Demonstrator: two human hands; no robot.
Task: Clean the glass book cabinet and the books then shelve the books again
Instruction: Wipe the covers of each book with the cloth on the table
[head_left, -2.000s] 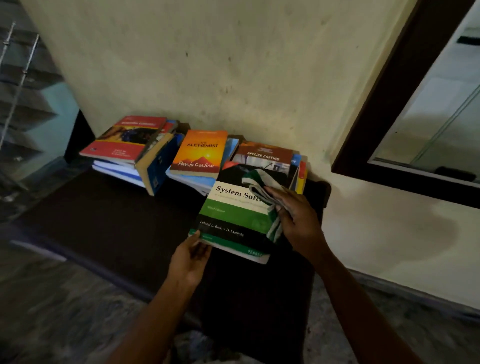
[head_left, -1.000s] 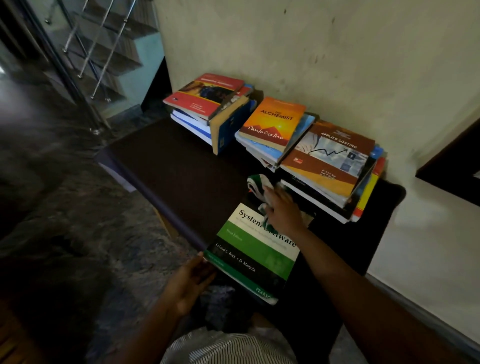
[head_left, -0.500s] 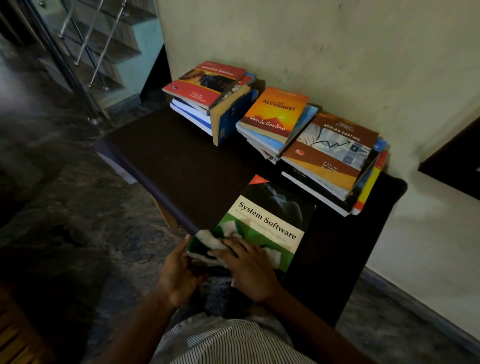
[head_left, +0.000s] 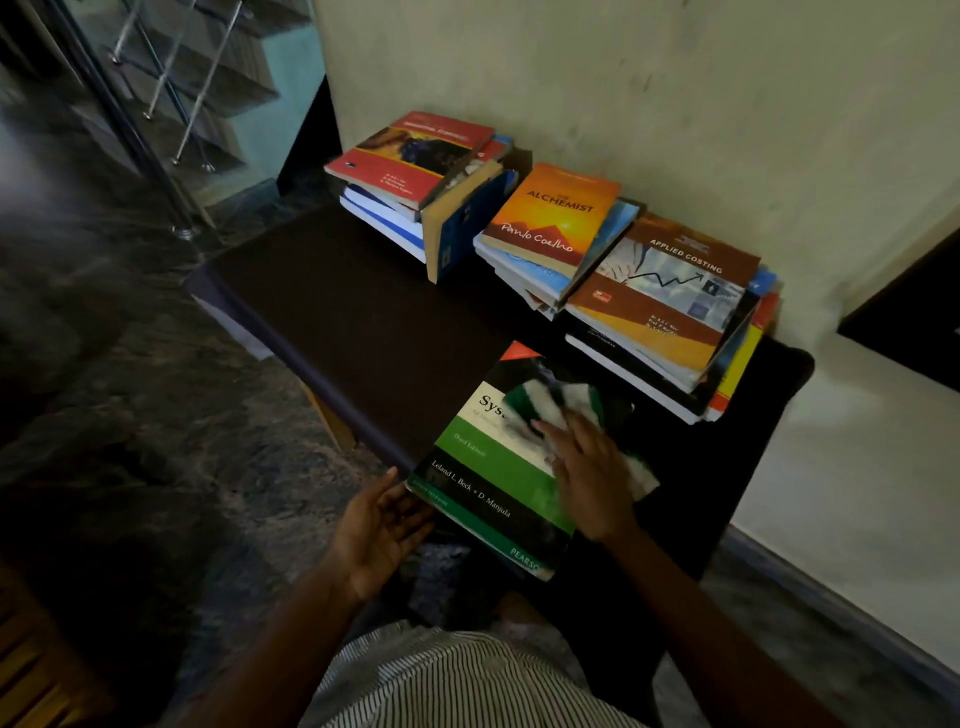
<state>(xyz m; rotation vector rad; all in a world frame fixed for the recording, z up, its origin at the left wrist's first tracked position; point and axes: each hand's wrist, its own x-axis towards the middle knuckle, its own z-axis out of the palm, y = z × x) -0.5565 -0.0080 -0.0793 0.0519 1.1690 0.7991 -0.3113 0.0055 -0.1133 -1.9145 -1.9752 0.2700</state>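
A green, white and black "System Software" book (head_left: 483, 483) lies tilted at the near edge of the dark table (head_left: 363, 322). My right hand (head_left: 592, 478) presses a green and white cloth (head_left: 558, 402) flat onto the book's cover, fingers fairly straight; the cloth hides part of the title. My left hand (head_left: 379, 525) lies palm up at the book's near left corner, with its fingers under the edge. Three stacks of books stand along the wall: a red-topped stack (head_left: 415, 156), one topped by "The Alchemist" (head_left: 550, 218), and one topped by "Applied Costing" (head_left: 665, 291).
A blue book (head_left: 462, 234) stands on edge between the red stack and the middle stack. The dark frame of the cabinet (head_left: 914, 317) shows at the right edge. A stair railing (head_left: 171, 93) rises at the upper left. Dark stone floor (head_left: 130, 389) lies left of the table.
My right hand has slid the cloth from the near end of the cover up towards its far right part. My left hand has eased to an open palm at the book's corner.
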